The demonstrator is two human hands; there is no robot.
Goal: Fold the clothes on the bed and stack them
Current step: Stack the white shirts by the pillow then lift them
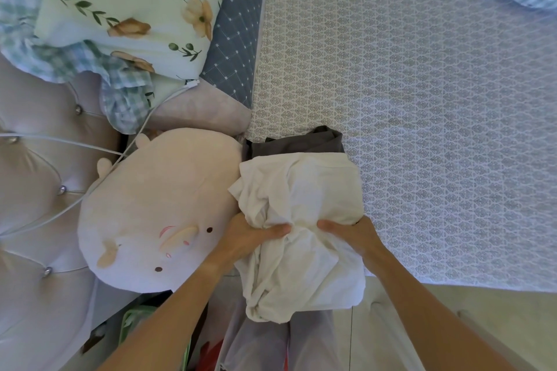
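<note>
I have both hands on the white garment (301,220), which lies bunched at the near edge of the bed (437,99), around six o'clock in my view. My left hand (256,233) grips it from the nine o'clock side, thumb curled over a fold, and my right hand (349,233) pinches it from the three o'clock side, thumb on top, fingers tucked beneath where I cannot see them. The cloth's upper part rests on a folded dark grey garment (298,143) that shows at twelve o'clock of it. A pale plush toy (156,211) lies just beside, at nine o'clock, and a floral pillow (135,3) sits farther off at eleven o'clock.
</note>
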